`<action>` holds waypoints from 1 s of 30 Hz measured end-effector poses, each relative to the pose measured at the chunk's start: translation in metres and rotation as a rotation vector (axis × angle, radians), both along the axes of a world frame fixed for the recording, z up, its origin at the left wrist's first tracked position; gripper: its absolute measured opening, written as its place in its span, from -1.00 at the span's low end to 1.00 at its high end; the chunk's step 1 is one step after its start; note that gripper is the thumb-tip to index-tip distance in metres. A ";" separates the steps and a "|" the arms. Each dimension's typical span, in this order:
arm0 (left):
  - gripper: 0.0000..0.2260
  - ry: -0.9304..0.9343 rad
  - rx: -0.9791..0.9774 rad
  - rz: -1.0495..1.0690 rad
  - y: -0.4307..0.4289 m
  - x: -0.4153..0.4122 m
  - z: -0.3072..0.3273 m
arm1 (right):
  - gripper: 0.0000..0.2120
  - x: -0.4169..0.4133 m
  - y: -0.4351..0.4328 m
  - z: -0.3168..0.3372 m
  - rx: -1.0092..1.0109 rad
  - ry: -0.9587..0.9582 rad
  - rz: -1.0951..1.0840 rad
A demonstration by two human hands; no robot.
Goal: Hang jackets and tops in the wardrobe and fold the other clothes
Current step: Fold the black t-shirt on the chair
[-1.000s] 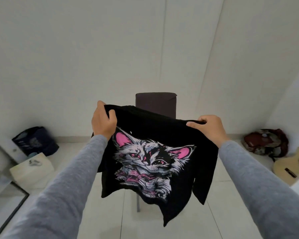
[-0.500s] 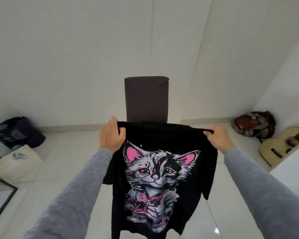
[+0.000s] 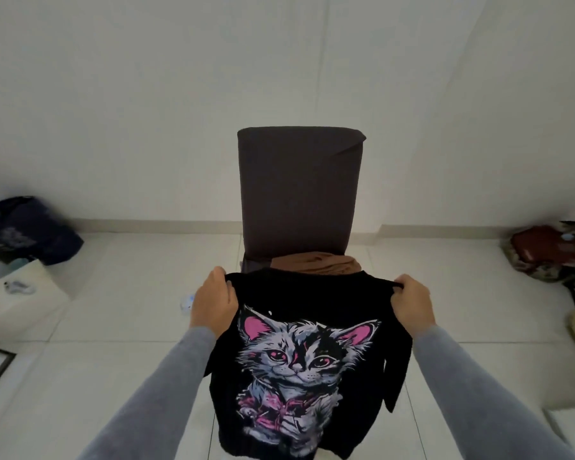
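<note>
One black top (image 3: 307, 366) between left hand (image 3: 213, 303), right hand (image 3: 412, 305); one chair (image 3: 299, 187)

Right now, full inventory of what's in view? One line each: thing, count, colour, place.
T-shirt: 1, black with grey-pink cat print, held up at centre, in front of the chair
chair: 1, dark brown, centre, near the back wall
brown garment: 1, brown, on the chair seat
dark blue bag: 1, dark blue, floor, far left by the wall
pale bag: 1, off-white, floor, left, in front of the dark blue bag
red bag: 1, red and patterned, floor, far right
small object: 1, white-blue, floor by the left hand, too small to identify
left hand: 1, grey sleeve, grips the T-shirt's top left
right hand: 1, grey sleeve, grips its top right
</note>
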State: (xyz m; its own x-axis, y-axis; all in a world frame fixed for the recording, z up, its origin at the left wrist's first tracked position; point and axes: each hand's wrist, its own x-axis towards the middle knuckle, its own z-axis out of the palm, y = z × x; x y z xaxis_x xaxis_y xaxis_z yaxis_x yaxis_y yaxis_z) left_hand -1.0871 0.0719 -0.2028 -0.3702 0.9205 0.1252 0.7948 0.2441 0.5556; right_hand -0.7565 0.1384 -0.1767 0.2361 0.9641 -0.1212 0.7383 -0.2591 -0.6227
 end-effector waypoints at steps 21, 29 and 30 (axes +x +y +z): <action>-0.78 -0.146 -0.271 0.215 0.265 -0.030 -0.252 | -0.76 -0.023 0.255 -0.263 0.037 -0.361 0.174; -0.81 -0.046 -0.369 0.128 0.283 -0.034 -0.306 | -0.77 -0.027 0.261 -0.320 -0.044 -0.406 0.109; -0.82 -0.030 -0.360 0.136 0.283 -0.032 -0.307 | -0.76 -0.030 0.257 -0.320 -0.034 -0.392 0.060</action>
